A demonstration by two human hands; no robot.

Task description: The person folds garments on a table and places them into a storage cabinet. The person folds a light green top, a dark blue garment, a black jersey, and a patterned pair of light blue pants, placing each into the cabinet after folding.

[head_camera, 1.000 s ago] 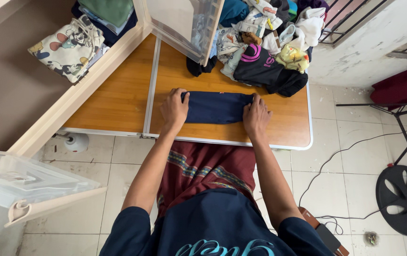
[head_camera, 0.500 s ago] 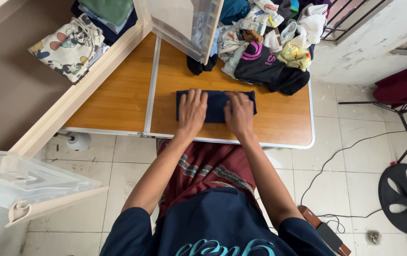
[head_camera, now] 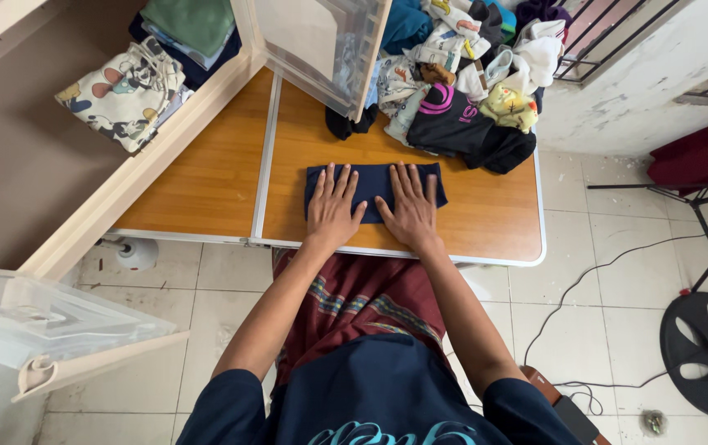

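Pressing a folded navy garment flat

Our left hand [head_camera: 333, 208] and right hand [head_camera: 407, 210] lay spread, palms down, on the navy garment [head_camera: 373, 183] at the counter's [head_camera: 205, 173] centre; it looked folded, while the unsorted clothes pile [head_camera: 461, 82] at 1 o'clock remained.

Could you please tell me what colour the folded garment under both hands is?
The folded garment is plain dark navy blue, seen best in the head view.
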